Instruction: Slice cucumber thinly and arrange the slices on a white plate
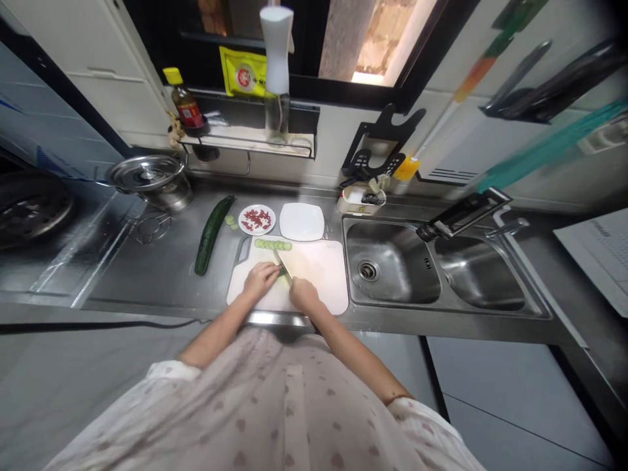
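Note:
On the white cutting board my left hand presses down, fingers curled, on a piece of cucumber that it mostly hides. My right hand is closed round the handle of a wide knife, whose blade stands against the cucumber piece beside my left fingers. A row of cut cucumber slices lies along the board's far edge. A whole cucumber lies on the steel counter left of the board, with two loose slices near its far end.
Behind the board stand a small plate of red pieces and a bare white square plate. A double sink with a tap lies to the right. A lidded steel pot and a wire trivet stand at left.

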Available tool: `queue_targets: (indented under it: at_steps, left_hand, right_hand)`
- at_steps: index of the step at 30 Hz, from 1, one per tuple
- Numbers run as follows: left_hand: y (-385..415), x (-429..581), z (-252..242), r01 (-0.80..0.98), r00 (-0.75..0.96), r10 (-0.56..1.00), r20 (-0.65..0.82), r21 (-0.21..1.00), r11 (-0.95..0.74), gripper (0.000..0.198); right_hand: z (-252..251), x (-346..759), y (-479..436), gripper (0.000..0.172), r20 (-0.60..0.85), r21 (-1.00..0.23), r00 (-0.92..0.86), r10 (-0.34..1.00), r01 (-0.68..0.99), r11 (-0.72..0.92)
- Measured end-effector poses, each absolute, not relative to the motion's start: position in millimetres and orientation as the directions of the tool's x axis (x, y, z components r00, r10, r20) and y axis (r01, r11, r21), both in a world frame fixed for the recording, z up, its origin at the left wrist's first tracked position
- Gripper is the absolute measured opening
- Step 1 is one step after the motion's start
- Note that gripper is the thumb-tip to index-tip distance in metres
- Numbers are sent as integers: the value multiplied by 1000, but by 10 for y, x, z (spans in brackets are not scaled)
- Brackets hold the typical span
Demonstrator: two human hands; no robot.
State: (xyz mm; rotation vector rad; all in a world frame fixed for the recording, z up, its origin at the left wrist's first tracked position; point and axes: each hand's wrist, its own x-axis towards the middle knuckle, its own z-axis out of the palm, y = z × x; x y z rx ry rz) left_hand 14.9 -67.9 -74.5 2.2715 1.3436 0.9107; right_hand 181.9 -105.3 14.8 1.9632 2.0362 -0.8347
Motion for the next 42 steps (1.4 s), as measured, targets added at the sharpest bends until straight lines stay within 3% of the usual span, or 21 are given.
queue_targets:
  at_steps: [42]
  left_hand:
    - [-675,145,-782,635,342,866,365,589,-499,23]
  right_hand:
    - [45,1744,-1063,30,-503,-255,-62,862,964,-79]
